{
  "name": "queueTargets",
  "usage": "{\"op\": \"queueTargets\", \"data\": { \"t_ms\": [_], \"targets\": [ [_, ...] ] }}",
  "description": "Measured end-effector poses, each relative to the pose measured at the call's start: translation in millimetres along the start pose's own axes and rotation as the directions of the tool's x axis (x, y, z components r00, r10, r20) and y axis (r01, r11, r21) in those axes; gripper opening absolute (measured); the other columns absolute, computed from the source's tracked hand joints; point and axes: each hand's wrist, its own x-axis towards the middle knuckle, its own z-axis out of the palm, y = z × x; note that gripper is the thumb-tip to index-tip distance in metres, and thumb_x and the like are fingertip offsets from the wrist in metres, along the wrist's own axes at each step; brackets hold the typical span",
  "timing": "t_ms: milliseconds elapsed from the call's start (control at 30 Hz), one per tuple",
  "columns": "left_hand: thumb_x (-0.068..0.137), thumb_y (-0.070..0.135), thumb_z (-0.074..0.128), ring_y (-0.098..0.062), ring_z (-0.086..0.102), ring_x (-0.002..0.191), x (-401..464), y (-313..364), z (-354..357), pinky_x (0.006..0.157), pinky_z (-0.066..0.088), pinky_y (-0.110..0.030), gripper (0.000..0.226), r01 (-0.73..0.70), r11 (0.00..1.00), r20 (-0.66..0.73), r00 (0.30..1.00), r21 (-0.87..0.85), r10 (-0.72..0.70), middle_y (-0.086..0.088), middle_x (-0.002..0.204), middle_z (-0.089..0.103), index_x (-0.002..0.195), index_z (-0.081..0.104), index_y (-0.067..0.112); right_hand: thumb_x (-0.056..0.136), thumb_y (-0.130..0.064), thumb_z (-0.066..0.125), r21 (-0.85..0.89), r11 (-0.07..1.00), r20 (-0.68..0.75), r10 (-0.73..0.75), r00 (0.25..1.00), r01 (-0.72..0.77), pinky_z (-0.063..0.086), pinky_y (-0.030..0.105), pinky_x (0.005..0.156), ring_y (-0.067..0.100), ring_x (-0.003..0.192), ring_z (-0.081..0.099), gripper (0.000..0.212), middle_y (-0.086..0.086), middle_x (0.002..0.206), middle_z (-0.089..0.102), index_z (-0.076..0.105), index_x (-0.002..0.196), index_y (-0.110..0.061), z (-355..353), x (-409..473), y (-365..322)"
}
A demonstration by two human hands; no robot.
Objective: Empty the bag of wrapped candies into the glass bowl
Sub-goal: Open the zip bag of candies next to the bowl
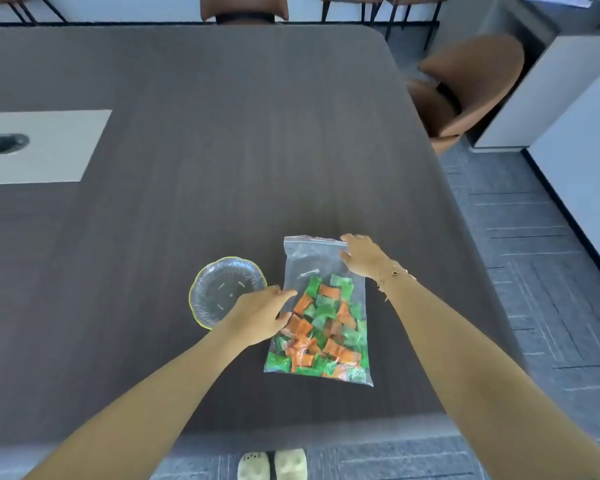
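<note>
A clear zip bag (312, 265) lies flat on the dark table (222, 150), its sealed top pointing away from me. Green and orange wrapped candies (321, 332) fill its near half. The glass bowl (222, 289), clear with a yellow rim and nothing inside, stands just left of the bag. My right hand (362, 256) rests on the bag's far right corner, fingers at the zip strip. My left hand (260, 313) lies at the bag's left edge, fingers touching the plastic and covering part of the bowl's rim. Whether either hand grips the bag is unclear.
A pale inset panel with a dark cable slot (39, 147) sits at the table's left. Brown chairs (465, 88) stand along the far and right sides. The table's near edge is close to my body, with my slippers (274, 464) below it.
</note>
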Motion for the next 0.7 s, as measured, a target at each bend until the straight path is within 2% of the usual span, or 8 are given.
{"op": "queueTargets", "data": {
  "t_ms": [67, 133, 200, 267, 400, 500, 600, 700],
  "targets": [
    [0.095, 0.032, 0.044, -0.028, 0.065, 0.094, 1.2, 1.7, 2.3, 0.074, 0.051, -0.038, 0.042, 0.019, 1.0, 0.009, 1.0, 0.015, -0.019, -0.005, 0.118, 0.058, 0.136, 0.04, 0.021, 0.095, -0.026, 0.048, -0.035, 0.999, -0.022, 0.023, 1.0, -0.023, 0.032, 0.042, 0.107, 0.037, 0.126, 0.043, 0.046, 0.02, 0.13, 0.054, 0.042, 0.136, -0.007, 0.3, -1.0, -1.4],
    [0.096, 0.028, 0.043, -0.029, 0.064, 0.093, -0.3, 3.8, 5.8, 0.074, 0.051, -0.039, 0.038, 0.033, 0.998, 0.021, 0.999, 0.047, -0.034, -0.007, 0.116, 0.056, 0.132, 0.044, 0.018, 0.091, -0.029, 0.055, -0.022, 1.0, -0.047, 0.018, 0.999, -0.019, 0.033, 0.042, 0.106, 0.037, 0.122, 0.046, 0.043, 0.017, 0.126, 0.055, 0.051, 0.13, -0.012, -1.3, -9.0, -3.4],
    [0.095, 0.025, 0.043, -0.03, 0.064, 0.093, -0.4, 4.6, 6.4, 0.072, 0.052, -0.039, 0.033, 0.053, 0.998, -0.001, 0.999, 0.045, -0.053, -0.008, 0.114, 0.056, 0.127, 0.047, 0.016, 0.086, -0.023, 0.059, 0.0, 1.0, -0.046, -0.002, 0.999, 0.002, 0.042, 0.041, 0.098, 0.033, 0.11, 0.055, 0.028, 0.012, 0.114, 0.059, 0.065, 0.112, -0.015, -2.7, -18.6, -6.0],
    [0.095, 0.024, 0.042, -0.028, 0.064, 0.092, 1.6, 5.4, 4.7, 0.068, 0.05, -0.037, 0.031, 0.071, 0.997, -0.064, 0.996, 0.03, -0.069, -0.007, 0.113, 0.057, 0.124, 0.05, 0.015, 0.083, -0.013, 0.056, 0.012, 0.999, -0.027, -0.046, 0.999, 0.046, 0.048, 0.039, 0.088, 0.031, 0.098, 0.061, 0.02, 0.01, 0.108, 0.06, 0.068, 0.099, -0.012, -6.7, -30.9, -8.7],
    [0.096, 0.025, 0.042, -0.026, 0.064, 0.091, 5.7, 19.9, -13.3, 0.065, 0.048, -0.034, 0.028, 0.112, 0.992, -0.203, 0.972, -0.052, -0.121, -0.006, 0.106, 0.061, 0.117, 0.057, 0.014, 0.089, -0.008, 0.047, 0.07, 0.99, -0.124, -0.111, 0.986, 0.12, 0.053, 0.04, 0.077, 0.032, 0.087, 0.063, 0.019, 0.011, 0.099, 0.058, 0.065, 0.096, -0.007, -21.4, -62.5, -19.0],
    [0.096, 0.028, 0.041, -0.027, 0.063, 0.08, 5.7, 35.4, -37.3, 0.058, 0.041, -0.029, 0.029, 0.099, 0.983, -0.292, 0.946, -0.152, -0.141, -0.008, 0.086, 0.064, 0.092, 0.061, 0.008, 0.09, -0.005, 0.043, 0.095, 0.985, -0.209, -0.123, 0.97, 0.146, 0.054, 0.04, 0.076, 0.028, 0.086, 0.063, 0.027, 0.008, 0.099, 0.059, 0.065, 0.101, -0.014, -37.7, -90.7, -28.0],
    [0.096, 0.034, 0.034, -0.026, 0.051, 0.059, 4.9, 55.5, -65.3, 0.045, 0.028, -0.026, 0.048, 0.154, 0.943, -0.338, 0.906, -0.297, -0.254, -0.005, 0.055, 0.049, 0.054, 0.041, 0.012, 0.09, -0.005, 0.045, 0.116, 0.978, -0.261, -0.14, 0.955, 0.175, 0.056, 0.042, 0.077, 0.025, 0.086, 0.063, 0.03, 0.007, 0.102, 0.061, 0.065, 0.107, -0.019, -55.3, -118.9, -36.9],
    [0.096, 0.045, 0.031, -0.025, 0.048, 0.056, 5.8, 75.9, -91.4, 0.055, 0.038, -0.029, 0.059, 0.216, 0.906, -0.327, 0.881, -0.363, -0.342, -0.011, 0.051, 0.047, 0.049, 0.043, 0.011, 0.089, -0.003, 0.046, 0.096, 0.97, -0.28, -0.188, 0.941, 0.223, 0.055, 0.042, 0.075, 0.026, 0.085, 0.063, 0.031, 0.006, 0.099, 0.061, 0.065, 0.106, -0.018, -73.1, -142.2, -47.9]
  ]
}}
